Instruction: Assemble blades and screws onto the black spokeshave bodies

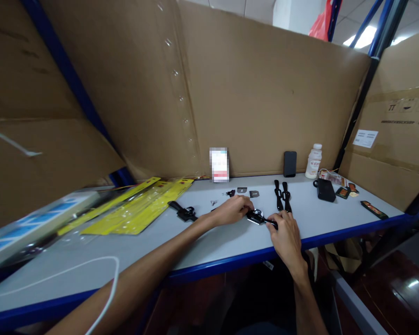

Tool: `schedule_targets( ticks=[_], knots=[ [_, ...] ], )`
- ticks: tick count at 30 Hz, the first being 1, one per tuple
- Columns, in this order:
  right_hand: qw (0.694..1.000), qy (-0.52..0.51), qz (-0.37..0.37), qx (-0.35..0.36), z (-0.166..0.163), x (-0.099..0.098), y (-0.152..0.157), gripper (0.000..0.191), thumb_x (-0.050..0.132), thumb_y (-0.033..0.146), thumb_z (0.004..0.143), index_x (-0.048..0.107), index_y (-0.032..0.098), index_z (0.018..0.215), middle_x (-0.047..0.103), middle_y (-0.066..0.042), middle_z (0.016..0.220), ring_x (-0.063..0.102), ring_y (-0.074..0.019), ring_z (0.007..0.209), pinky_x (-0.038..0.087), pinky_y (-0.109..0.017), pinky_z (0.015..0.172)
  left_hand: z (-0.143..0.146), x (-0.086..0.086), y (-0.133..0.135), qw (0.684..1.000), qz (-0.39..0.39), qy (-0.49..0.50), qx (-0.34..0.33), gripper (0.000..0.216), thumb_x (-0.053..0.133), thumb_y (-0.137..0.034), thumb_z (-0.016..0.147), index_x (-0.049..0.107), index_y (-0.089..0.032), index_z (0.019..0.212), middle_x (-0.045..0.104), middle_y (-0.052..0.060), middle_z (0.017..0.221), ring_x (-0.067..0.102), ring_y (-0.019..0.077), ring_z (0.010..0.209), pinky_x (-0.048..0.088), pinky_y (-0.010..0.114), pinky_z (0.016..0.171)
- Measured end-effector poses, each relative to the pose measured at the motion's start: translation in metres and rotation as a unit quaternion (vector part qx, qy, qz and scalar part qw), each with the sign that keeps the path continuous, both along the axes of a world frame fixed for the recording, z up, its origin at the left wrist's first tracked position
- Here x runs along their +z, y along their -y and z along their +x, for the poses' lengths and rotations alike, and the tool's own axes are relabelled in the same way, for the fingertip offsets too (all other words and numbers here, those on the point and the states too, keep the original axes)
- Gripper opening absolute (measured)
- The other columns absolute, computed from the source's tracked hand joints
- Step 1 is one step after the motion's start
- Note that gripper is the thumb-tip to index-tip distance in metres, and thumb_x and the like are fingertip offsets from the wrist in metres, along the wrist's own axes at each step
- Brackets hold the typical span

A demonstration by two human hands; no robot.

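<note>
Just above the table's front part, a black spokeshave (pixel 256 217) with a shiny blade lies between my two hands. My right hand (pixel 285 232) is closed around its right handle. My left hand (pixel 233 210) pinches at its left side, and the fingers hide that handle. Beyond my left hand lie two flat metal blades, one grey blade (pixel 242 190) and a slotted blade (pixel 254 194), beside a small black part (pixel 231 192) and a few screws (pixel 213 203). Another spokeshave (pixel 183 211) rests left of my left hand. Two more black spokeshaves (pixel 282 195) lie beyond my right hand.
Yellow-backed clear packages (pixel 139 209) and a blue-and-white box (pixel 38 228) cover the left side. A lit screen (pixel 219 165), a dark phone (pixel 290 164) and a white bottle (pixel 314 161) stand along the cardboard wall (pixel 251 102). A black case (pixel 324 190) sits at right.
</note>
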State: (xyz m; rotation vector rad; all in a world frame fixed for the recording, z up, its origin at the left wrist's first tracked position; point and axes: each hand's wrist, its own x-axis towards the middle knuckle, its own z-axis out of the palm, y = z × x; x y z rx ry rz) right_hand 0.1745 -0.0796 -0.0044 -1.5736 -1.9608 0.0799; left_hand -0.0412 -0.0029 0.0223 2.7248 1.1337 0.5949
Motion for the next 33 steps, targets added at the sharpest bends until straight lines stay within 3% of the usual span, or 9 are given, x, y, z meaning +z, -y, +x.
schedule_targets(
  ticks=[8, 12, 15, 21, 33],
  knots=[
    [1.0, -0.007, -0.008, 0.002, 0.0, 0.002, 0.001, 0.01, 0.063, 0.023, 0.093, 0.072, 0.024, 0.098, 0.067, -0.005, 0.106, 0.057, -0.0247, 0.105, 0.04, -0.035, 0.088, 0.001, 0.006, 0.007, 0.998, 0.032, -0.053, 0.023, 0.036, 0.045, -0.007, 0.076, 0.077, -0.019, 0.089, 0.075, 0.007, 0.093, 0.066, 0.0209, 0.086, 0.046, 0.03, 0.077],
    [1.0, -0.004, -0.007, 0.002, 0.0, 0.003, 0.002, 0.011, 0.061, 0.022, 0.093, 0.072, 0.023, 0.097, 0.067, -0.005, 0.106, 0.057, -0.0249, 0.105, 0.04, -0.035, 0.087, 0.002, 0.005, 0.009, 0.999, 0.024, -0.024, 0.03, 0.052, 0.044, -0.004, 0.075, 0.072, -0.019, 0.116, 0.075, 0.006, 0.094, 0.067, 0.0205, 0.085, 0.048, 0.029, 0.076],
    [1.0, 0.001, -0.002, 0.004, 0.0, 0.003, 0.002, 0.011, 0.061, 0.022, 0.094, 0.071, 0.024, 0.097, 0.067, -0.005, 0.106, 0.057, -0.0245, 0.104, 0.04, -0.035, 0.088, 0.005, 0.001, 0.008, 1.0, 0.017, 0.009, 0.011, 0.063, 0.042, 0.001, 0.074, 0.065, -0.018, 0.13, 0.074, 0.007, 0.103, 0.067, 0.0207, 0.093, 0.051, 0.031, 0.083],
    [1.0, 0.011, -0.005, 0.004, -0.001, 0.003, 0.002, 0.012, 0.061, 0.024, 0.094, 0.071, 0.024, 0.1, 0.067, -0.006, 0.108, 0.057, -0.025, 0.105, 0.041, -0.036, 0.088, 0.013, -0.008, 0.004, 0.995, -0.012, 0.087, -0.046, 0.061, 0.038, 0.007, 0.073, 0.07, -0.018, 0.118, 0.074, 0.006, 0.112, 0.067, 0.0179, 0.104, 0.051, 0.033, 0.095],
    [1.0, 0.007, -0.006, 0.01, 0.0, 0.003, 0.002, 0.014, 0.059, 0.023, 0.094, 0.072, 0.024, 0.1, 0.067, -0.006, 0.108, 0.057, -0.0238, 0.104, 0.04, -0.036, 0.089, 0.014, -0.007, 0.005, 0.994, -0.028, 0.104, -0.018, 0.057, 0.04, 0.004, 0.072, 0.07, -0.017, 0.116, 0.075, 0.005, 0.103, 0.068, 0.0173, 0.097, 0.053, 0.032, 0.091]
  ],
)
